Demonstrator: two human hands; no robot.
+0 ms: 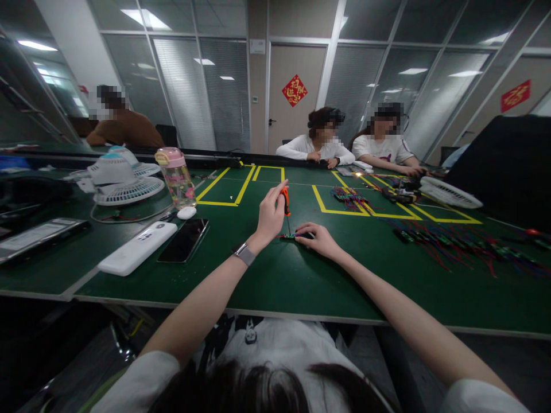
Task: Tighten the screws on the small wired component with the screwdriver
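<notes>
Your left hand (pixel 272 212) is closed round the orange and black handle of a screwdriver (pixel 287 202), fingers stretched straight up along it. The tool stands nearly upright, shaft running down to a small green circuit board (pixel 287 236). The board lies flat on the green table (pixel 258 289), in front of you; your right hand (pixel 322 242) pinches its right end between thumb and fingers. Grey-banded watch (pixel 244 253) on your left wrist.

Left of you: a black phone (pixel 184 240), a long white device (pixel 138 248) beside it, a bottle (pixel 177 180) with a pink lid farther back. Right side — a cluster of wired boards (pixel 350 198) by the yellow tape (pixel 344 213), and a longer spread of boards (pixel 467 245) trailing red and blue wires. Two people in white tops sit across from you.
</notes>
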